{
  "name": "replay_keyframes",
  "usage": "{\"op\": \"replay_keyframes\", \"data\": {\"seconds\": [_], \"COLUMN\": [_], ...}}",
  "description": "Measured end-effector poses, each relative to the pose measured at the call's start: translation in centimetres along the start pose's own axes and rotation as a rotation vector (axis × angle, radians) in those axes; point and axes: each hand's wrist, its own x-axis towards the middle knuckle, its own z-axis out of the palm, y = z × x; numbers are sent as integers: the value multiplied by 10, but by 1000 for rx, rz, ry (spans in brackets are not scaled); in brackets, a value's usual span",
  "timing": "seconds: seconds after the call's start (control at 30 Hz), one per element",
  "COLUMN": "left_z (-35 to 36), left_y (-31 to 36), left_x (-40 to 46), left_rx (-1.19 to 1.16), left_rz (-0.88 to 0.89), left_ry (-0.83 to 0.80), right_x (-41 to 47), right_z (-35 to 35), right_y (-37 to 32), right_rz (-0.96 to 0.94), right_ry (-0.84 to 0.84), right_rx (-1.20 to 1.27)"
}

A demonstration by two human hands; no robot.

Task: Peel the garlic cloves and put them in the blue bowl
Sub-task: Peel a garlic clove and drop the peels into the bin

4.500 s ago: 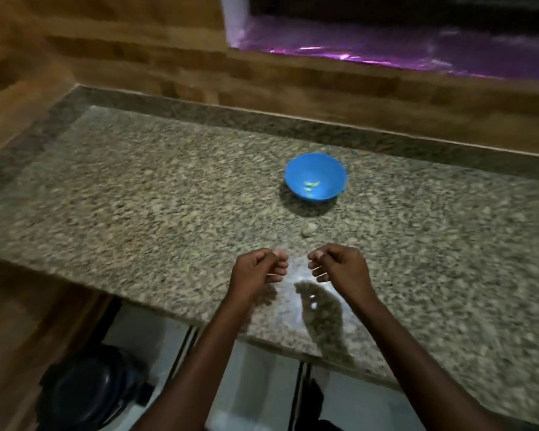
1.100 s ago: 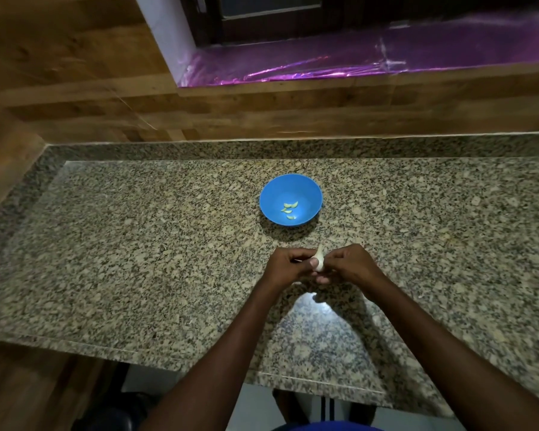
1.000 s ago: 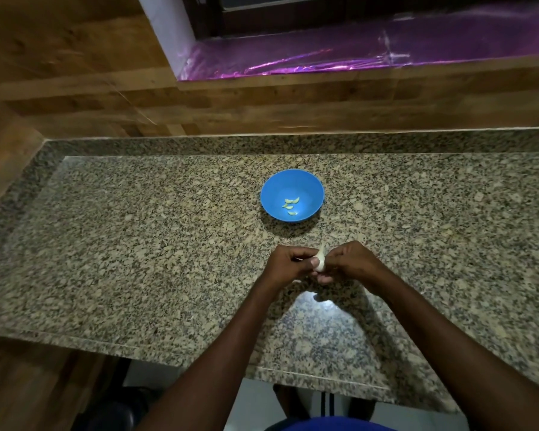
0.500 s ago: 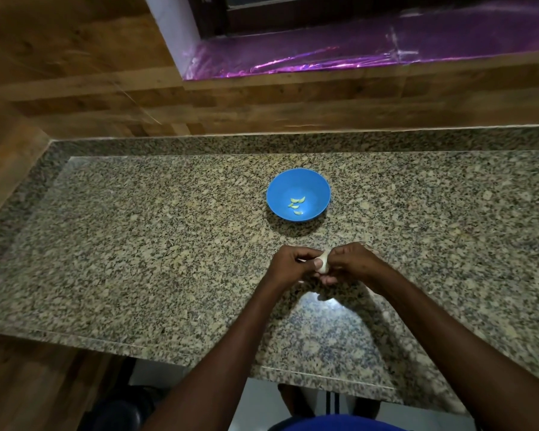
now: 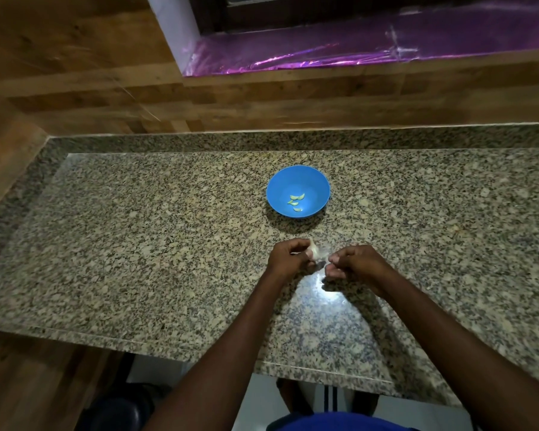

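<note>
A blue bowl [image 5: 298, 191] stands on the granite counter [image 5: 137, 231], with several peeled garlic cloves [image 5: 295, 202] lying in its bottom. Just in front of the bowl, my left hand [image 5: 288, 255] pinches a pale garlic clove [image 5: 315, 251] at its fingertips. My right hand [image 5: 352, 262] is a little to the right of it, fingers curled, pinching a thin blurred strip of skin [image 5: 324, 253] that stretches from the clove. Both hands hover low over the counter.
A wooden wall [image 5: 199, 98] runs behind the counter, with a purple-lit window sill [image 5: 355, 54] above it. The counter's front edge [image 5: 168, 343] is near my body. A dark round object [image 5: 119, 409] sits on the floor below.
My hands, pressed together around the clove half a second ago, have drawn apart; the right hand moved to the right with skin coming off. Earlier the clove lay on the counter.
</note>
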Motion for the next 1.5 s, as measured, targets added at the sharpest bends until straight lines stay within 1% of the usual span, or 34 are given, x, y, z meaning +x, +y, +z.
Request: {"op": "replay_keyframes", "data": {"seconds": [0.23, 0.33, 0.47, 0.7, 0.9, 1.03, 1.2, 1.27, 1.3, 1.4, 1.43, 1.5], "left_z": [3, 1, -2, -6, -4, -4, 0, 0, -1, 4, 7, 12], "left_y": [-4, -4, -3, -3, -4, -7, -10, -13, -15, -19, -24, -35], "left_x": [-1, -4, -7, -11, -8, -4, -1, 2, 1, -24, -34, -52], "left_rx": [8, 17, 0, -32, -51, 158, 431, 525, 578, 674, 718, 812], "left_rz": [-3, 28, 39, 39, 26, 111, 252, 313, 347, 439, 484, 532], "left_ry": [-99, -130, -150, -159, -63, 6, 93, 132, 177, 403, 429, 385], "right_x": [0, 0, 2, 5, 4, 5, 4, 6, 6, 4, 4, 3], "right_z": [4, 9, 12, 10, 10, 5, -3, -6, -6, -7, -7, -7], "right_y": [3, 5, 9, 16, 17, 22, 30, 31, 32, 31, 31, 31], "right_rz": [2, 19, 31, 86, 96, 59, -78, -97, -103, -178, -207, -238], "right_ry": [52, 76, 54, -64, 0, 92, 147, 162, 171, 196, 201, 206], "right_rx": [-64, -28, 26, 58, 80, 2, -218, -312, -348, -466, -505, -544]}}
